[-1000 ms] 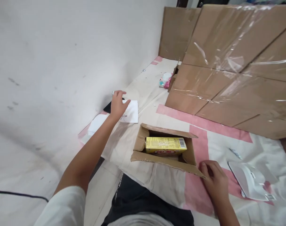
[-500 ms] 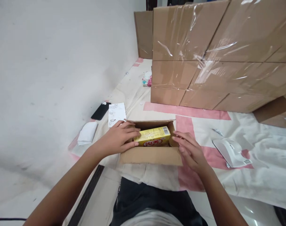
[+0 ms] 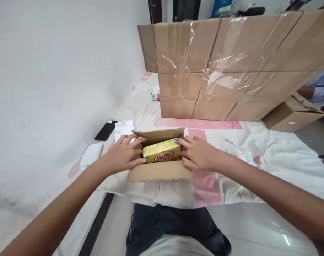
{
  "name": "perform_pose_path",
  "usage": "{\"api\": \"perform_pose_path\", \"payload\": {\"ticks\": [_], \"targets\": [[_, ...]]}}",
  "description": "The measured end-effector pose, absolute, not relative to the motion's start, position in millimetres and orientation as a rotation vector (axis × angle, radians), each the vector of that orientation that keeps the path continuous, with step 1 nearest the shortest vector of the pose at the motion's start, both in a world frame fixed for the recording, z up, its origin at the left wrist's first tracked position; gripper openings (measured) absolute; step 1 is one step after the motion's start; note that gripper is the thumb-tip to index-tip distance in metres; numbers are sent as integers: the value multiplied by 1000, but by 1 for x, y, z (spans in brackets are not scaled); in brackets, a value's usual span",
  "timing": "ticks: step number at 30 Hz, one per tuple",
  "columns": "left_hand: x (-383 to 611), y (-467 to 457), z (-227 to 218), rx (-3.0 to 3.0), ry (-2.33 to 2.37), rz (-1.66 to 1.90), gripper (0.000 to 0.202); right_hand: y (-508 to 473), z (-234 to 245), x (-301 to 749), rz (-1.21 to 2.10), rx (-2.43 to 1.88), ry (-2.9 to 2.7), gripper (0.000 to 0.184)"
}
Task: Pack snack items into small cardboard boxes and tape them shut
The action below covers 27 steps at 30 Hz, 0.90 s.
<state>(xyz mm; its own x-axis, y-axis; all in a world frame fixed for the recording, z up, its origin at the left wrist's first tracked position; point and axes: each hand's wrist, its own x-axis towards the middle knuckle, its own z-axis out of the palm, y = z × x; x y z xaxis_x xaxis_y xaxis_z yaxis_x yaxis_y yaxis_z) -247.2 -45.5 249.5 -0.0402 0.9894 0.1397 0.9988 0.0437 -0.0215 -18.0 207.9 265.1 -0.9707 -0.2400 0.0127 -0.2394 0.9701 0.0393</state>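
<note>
A: Nearest first. What is at the bottom edge of the view?

B: The wearer's dark trousers (image 3: pixel 175 225), below the draped cloth (image 3: pixel 284 153) that covers the tabletop.

A: Next out?

B: Open carton (image 3: pixel 162 173), near the cloth's front edge. Long front flap folded out toward the wearer, rear flap raised. Yellow box (image 3: pixel 164 151) inside it, lying slightly aslant; a red oval with lettering shows on its near face.

A: Hands?

B: One at each end of the carton. Left hand (image 3: pixel 124 153) at the left end, fingers spread, thumb by the yellow box's end. Right hand (image 3: pixel 200 154) at the right end, fingers bent over it. Grip, both sides — cannot tell if either is closed on cardboard; the finger undersides are hidden.

A: Beyond the hands?

B: Left: a folded white item (image 3: pixel 90 156) by the wall, a white sheet (image 3: pixel 122 127) with small drawings, partly behind the left fingers, and a black phone-like slab (image 3: pixel 105 131) beside it. Right: a white plastic piece (image 3: pixel 242 153), partly hidden by the right forearm.

A: Far side?

B: Stacked cartons (image 3: pixel 199 60) under shiny clear tape. A colourful packet (image 3: pixel 155 95) shows at their left edge; a brown box (image 3: pixel 292 117) stands at their right. Behind that — another person's pale sleeve (image 3: pixel 323 85).
</note>
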Motion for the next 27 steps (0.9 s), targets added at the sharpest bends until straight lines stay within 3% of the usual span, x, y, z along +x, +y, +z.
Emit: {"api": "perform_pose_path", "payload": {"ticks": [4, 7, 15, 20, 23, 27], "targets": [[-248, -48, 241, -2114, -2155, -210, 45, 202, 268, -34, -152, 351, -3206, 38], [-256, -57, 233, -2078, -2200, -446, 56, 202, 273, -40, -137, 385, -3187, 28], [-258, -67, 210, -1954, -2217, -913, 62, 215, 281, -30, 462, 318, -2999, 23], [-259, -63, 208, -2116, -2281, -826, 78, 230, 257, -21, 756, 418, -2909, 45], [-261, -71, 208, -2114, -2075, -851, 94, 236, 244, -9, 848, 366, -2829, 56], [-251, -81, 204, -1997, -1920, -933, 115, 232, 223, -2, 950, 107, -2762, 104]]}}
